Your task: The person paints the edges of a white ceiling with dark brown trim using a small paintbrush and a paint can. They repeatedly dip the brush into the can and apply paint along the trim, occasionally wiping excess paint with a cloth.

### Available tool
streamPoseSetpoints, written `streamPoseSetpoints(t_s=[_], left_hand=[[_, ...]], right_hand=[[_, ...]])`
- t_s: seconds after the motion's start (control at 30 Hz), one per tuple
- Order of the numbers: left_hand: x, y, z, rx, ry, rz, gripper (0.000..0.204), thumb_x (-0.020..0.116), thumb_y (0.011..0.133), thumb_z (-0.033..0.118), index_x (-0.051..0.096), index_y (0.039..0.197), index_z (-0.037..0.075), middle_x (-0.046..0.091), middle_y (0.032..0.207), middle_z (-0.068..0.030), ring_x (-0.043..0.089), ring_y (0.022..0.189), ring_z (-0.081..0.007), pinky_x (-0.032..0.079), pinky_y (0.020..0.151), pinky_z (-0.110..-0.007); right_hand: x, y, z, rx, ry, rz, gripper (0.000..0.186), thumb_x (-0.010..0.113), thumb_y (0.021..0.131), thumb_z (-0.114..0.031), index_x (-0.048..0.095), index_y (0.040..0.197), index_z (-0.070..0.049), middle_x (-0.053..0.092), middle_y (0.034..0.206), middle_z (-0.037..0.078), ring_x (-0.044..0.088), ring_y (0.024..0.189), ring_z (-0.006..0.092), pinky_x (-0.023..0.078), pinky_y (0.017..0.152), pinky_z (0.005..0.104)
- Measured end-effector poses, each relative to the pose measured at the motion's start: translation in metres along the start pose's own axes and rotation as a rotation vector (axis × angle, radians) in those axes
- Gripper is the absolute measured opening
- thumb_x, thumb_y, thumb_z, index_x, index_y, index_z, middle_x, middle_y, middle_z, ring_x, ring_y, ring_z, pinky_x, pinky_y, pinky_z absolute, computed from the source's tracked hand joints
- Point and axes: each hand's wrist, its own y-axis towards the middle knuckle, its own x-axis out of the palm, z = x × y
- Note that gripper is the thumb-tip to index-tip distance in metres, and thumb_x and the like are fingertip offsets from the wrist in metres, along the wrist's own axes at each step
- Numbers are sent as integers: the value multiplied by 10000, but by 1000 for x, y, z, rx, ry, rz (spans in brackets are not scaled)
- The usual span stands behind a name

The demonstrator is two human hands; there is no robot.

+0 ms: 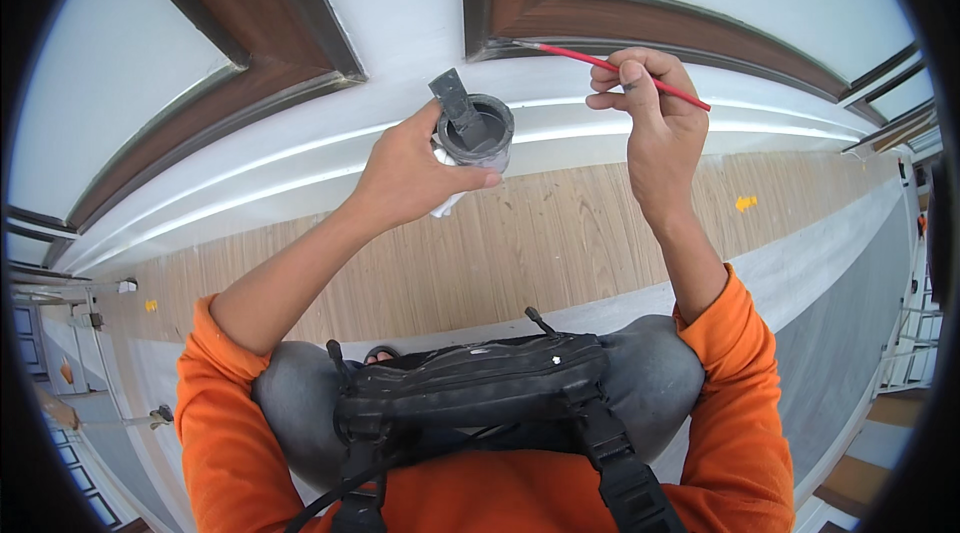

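Gripping a small grey paint cup (pixel 478 133) together with a white rag (pixel 452 195), the left hand (pixel 410 178) holds it up in front of the white wall (pixel 400 3). A flat grey scraper (pixel 458 103) stands tilted in the cup. The right hand (pixel 650 123) pinches a thin red-handled brush (pixel 610 65), its tip touching the dark brown window frame (pixel 560 13). Nothing stands between brush and frame. Below lie the wood-patterned floor (pixel 540 243) and a pale floor covering (pixel 800 273). A black chest harness (pixel 470 383) sits over the grey-clad knees (pixel 290 403), with orange sleeves (pixel 740 383) either side.
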Motion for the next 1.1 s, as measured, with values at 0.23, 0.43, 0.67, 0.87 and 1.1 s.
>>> streamPoseSetpoints(t_s=[0.23, 0.43, 0.67, 0.87, 1.1], left_hand=[[0, 1, 0, -5, 21, -5, 748, 954, 719, 377, 659, 1304, 15, 767, 1182, -174, 728, 1133, -298, 533, 1023, -376], [-1, 0, 3, -15, 37, -12, 762, 953, 715, 387, 657, 1309, 15, 768, 1174, -185, 734, 1122, -316, 540, 1014, -382], [-2, -2, 5, 8, 45, 2, 754, 953, 708, 396, 662, 1294, 22, 770, 1173, -189, 737, 1115, -339, 549, 1000, -390], [-3, -3, 7, -2, 37, -4, 732, 956, 707, 393, 670, 1272, 25, 778, 1143, -182, 745, 1097, -335, 555, 990, -387], [-1, -2, 5, 11, 88, -3, 758, 963, 697, 419, 671, 1262, 7, 778, 1132, -194, 749, 1093, -334, 563, 987, -393]], right_hand=[[2, -3, -3, -33, -34, -40, 171, 617, 1083, -122, 691, 1135, 23, 730, 1030, 107, 728, 959, 168, 642, 791, 302], [0, -3, -5, -23, -128, -58, 179, 617, 1084, -137, 704, 1124, 14, 736, 1047, 101, 730, 982, 163, 645, 793, 303], [1, -5, -6, -10, -123, -51, 165, 628, 1075, -136, 717, 1117, -4, 742, 1052, 87, 730, 963, 148, 642, 790, 299], [-1, -4, -5, -48, -244, -46, 157, 628, 1074, -129, 720, 1113, -8, 747, 1035, 85, 730, 946, 145, 631, 778, 288], [-1, -4, -5, -141, -352, -53, 142, 653, 1056, -137, 742, 1086, -30, 759, 974, 57, 732, 917, 129, 593, 744, 270]])
